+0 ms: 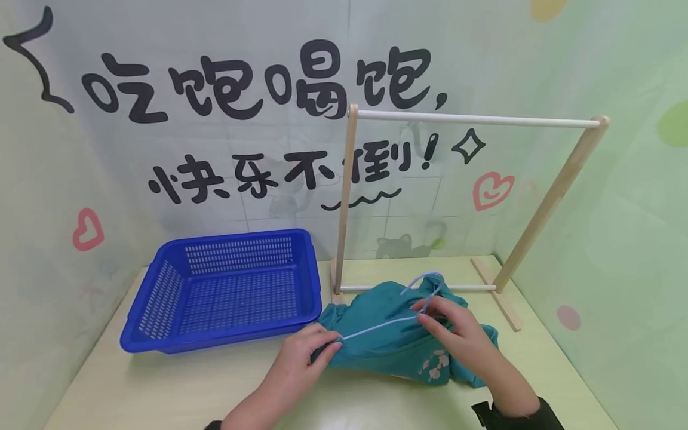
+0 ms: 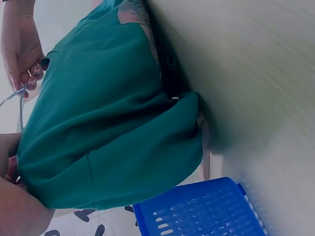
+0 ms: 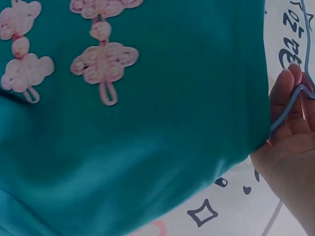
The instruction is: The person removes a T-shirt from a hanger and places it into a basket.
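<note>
I see a big gap under the rack's white top rod (image 1: 478,119), between its left wooden post (image 1: 345,203) and right wooden post (image 1: 552,206). A hand could go through there. Lower down, the bunched teal shirt (image 1: 376,355) is in the way. The blue plastic basket (image 1: 231,335) blocks the left, but a hand could dip in from above.

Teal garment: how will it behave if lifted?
Likely floppy: the garment slumps in soft folds. It may slip along the hanger, whose thin bar looks smooth. The flower trim could be slightly stiffer, since it looks thicker than the cloth around it.
</note>
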Demonstrator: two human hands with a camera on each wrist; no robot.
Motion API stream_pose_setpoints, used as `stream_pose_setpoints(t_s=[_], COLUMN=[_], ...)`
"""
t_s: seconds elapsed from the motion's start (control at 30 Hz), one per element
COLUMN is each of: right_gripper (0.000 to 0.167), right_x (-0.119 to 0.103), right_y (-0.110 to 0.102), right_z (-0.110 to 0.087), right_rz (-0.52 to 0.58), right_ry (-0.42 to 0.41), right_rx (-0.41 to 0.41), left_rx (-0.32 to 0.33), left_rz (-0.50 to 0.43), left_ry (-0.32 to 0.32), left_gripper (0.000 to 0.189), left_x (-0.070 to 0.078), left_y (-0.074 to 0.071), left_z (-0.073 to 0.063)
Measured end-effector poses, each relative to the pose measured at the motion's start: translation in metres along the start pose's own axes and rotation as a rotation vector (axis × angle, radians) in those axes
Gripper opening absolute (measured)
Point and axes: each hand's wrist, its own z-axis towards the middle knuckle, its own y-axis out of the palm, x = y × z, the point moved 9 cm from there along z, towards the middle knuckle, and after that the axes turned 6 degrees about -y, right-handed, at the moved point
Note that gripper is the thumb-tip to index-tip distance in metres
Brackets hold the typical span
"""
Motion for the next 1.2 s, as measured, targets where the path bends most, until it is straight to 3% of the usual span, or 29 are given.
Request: stream_pose_setpoints(t_s=[0.3,0.77,1.2], right_gripper=[0.012,0.014,0.015], right_x=[0.0,-0.002,0.0], right_y=[0.002,-0.019,-0.037], right_z=[-0.001,-0.005,-0.01], right_rz=[0.078,0.058,0.121], right_ry=[0.042,-0.057,-0.083], right_rx=[-0.018,0.057,0.103], left_rx=[-0.007,0.116,0.198], left_rz=[-0.039,-0.014,-0.109], left_ry=[-0.003,-0.027,-0.085], left_gripper=[0.017,0.013,0.015], left_x=[-0.003,-0.01,-0.015], left_y=[0.0,-0.019,-0.036], left_z=[-0.003,-0.003,-0.004])
